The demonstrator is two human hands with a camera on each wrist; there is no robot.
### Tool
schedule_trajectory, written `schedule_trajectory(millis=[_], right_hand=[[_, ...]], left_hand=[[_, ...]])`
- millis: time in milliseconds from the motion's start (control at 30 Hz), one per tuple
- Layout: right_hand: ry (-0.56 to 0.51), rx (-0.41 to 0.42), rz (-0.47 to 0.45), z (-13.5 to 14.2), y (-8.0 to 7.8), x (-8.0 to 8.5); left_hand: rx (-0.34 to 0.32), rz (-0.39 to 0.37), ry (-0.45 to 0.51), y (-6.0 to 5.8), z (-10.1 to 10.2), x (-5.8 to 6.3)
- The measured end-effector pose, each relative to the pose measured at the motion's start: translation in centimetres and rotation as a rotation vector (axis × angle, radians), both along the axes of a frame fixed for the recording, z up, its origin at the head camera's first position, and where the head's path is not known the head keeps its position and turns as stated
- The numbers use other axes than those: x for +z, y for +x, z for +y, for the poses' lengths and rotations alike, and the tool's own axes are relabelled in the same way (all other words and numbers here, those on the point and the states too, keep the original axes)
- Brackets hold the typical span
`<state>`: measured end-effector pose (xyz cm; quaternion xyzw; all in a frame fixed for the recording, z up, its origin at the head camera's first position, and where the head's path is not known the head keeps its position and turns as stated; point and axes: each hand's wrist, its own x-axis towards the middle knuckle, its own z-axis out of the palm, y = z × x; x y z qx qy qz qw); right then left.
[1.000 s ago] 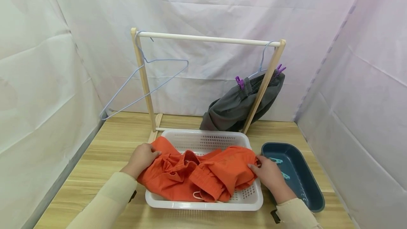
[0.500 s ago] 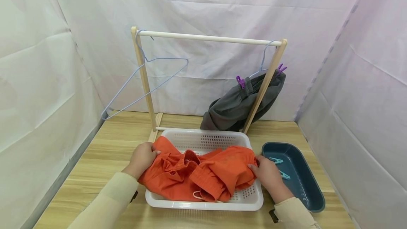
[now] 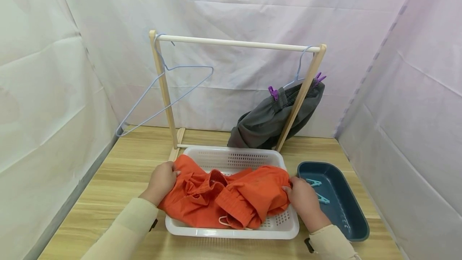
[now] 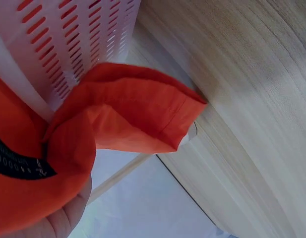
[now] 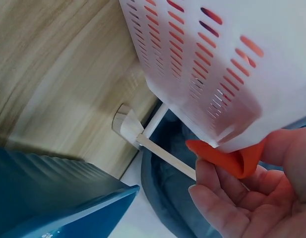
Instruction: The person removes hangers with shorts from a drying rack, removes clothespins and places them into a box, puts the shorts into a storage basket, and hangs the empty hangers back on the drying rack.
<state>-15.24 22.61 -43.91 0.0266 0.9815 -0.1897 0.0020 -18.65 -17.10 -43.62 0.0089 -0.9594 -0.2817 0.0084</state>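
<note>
Orange shorts [image 3: 249, 196] with a gathered waistband and a pale drawstring lie bunched across a white perforated basket [image 3: 231, 233]. At their left end my left hand [image 3: 161, 180] grips the cloth, thumb on top; the left wrist view shows fingers under the fabric and a hem [image 4: 143, 109] hanging outside the basket wall. My right hand [image 3: 304, 196] pinches the right end over the basket's rim. A small orange fold [image 5: 232, 158] sits between its thumb and fingers in the right wrist view. Part of the shorts is hidden inside the basket.
Behind the basket stands a wooden rack [image 3: 234, 43]. A bare blue hanger [image 3: 166, 91] hangs at its left; grey pants [image 3: 267, 119] hang at its right with purple clips [image 3: 273, 93]. A dark blue tray [image 3: 346, 200] with light blue clips [image 3: 322, 198] is beside my right hand.
Hardly anything differs. Both hands keep their hold on the orange shorts, with only a very slight shift of the wrists, and the shorts stay in the basket.
</note>
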Motion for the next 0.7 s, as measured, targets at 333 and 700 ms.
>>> schedule_trajectory(millis=[333,700], right_hand=[[0.011,0.039,0.010,0.1,-0.2,0.8],[-0.077,0.048,0.033,-0.7,-0.3,2.1]], left_hand=[[-0.018,0.029,-0.028,0.5,0.5,0.5],[-0.120,0.094,0.069,1.3,4.1,2.3]])
